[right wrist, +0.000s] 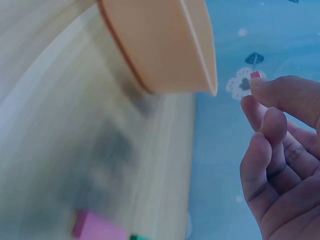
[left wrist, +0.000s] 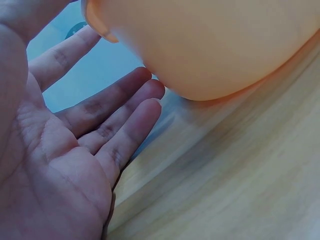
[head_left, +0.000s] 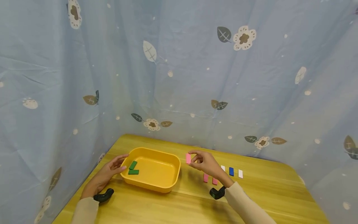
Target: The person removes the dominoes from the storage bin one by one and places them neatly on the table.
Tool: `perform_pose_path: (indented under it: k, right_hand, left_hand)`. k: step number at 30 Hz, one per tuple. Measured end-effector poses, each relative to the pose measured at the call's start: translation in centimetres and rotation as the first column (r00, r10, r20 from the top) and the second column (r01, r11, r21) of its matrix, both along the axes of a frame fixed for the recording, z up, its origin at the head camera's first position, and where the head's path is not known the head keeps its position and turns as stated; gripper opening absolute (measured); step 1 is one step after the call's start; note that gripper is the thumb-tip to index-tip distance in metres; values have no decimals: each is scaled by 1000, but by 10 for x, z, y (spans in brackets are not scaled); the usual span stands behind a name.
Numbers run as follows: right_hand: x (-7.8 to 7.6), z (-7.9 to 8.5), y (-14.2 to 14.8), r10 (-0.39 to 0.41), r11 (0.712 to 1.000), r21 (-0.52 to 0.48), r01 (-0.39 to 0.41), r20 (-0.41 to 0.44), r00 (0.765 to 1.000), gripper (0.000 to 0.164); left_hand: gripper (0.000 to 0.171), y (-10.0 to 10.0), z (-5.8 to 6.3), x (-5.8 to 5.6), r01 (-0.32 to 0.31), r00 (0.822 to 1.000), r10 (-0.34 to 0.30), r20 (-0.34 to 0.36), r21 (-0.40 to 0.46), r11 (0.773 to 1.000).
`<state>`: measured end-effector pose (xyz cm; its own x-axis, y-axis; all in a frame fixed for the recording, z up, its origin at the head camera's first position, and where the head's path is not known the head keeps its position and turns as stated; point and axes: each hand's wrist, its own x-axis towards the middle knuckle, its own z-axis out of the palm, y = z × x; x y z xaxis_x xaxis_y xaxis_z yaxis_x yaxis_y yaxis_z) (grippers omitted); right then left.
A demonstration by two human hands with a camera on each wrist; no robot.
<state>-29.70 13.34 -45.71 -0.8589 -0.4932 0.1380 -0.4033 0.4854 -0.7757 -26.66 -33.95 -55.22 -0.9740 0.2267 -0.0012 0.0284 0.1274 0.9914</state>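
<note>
My right hand (head_left: 205, 161) pinches a flat pink block (head_left: 188, 158) between thumb and fingertips, above the table just right of a yellow plastic bin (head_left: 152, 186). In the right wrist view only a small red-pink end of the block (right wrist: 255, 75) shows past the thumb. My left hand (head_left: 109, 171) is at the bin's left end, its fingers fairly straight and touching the rim and outer wall. The left wrist view shows the fingers (left wrist: 130, 125) against the bin's side (left wrist: 215, 50). Two green blocks (head_left: 133, 171) lie inside the bin at its left.
Right of the bin, two pink blocks (head_left: 205, 178), two white blocks (head_left: 240, 173) and a blue block (head_left: 231, 171) lie on the wood-grain table (head_left: 268, 193). A patterned blue curtain (head_left: 190, 77) hangs behind and at the sides. Dark devices (head_left: 104, 196) sit at both wrists.
</note>
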Motion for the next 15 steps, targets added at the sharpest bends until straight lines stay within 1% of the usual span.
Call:
perform_pose_path:
  k: [4, 9, 15]
  right_hand:
    - [5, -5, 15, -36, 999, 10, 36, -6, 999, 47]
    - [12, -12, 37, -79, 997, 15, 79, 7, 997, 47]
    - [20, -23, 64, -115, 993, -13, 115, 37, 993, 50]
  left_hand:
    - [62, -3, 0, 0, 3, 1000, -3, -3, 13, 1000]
    - [63, -3, -1, -1, 5, 1000, -5, -2, 18, 1000]
    - [63, -1, -2, -2, 10, 1000, -10, -4, 9, 1000]
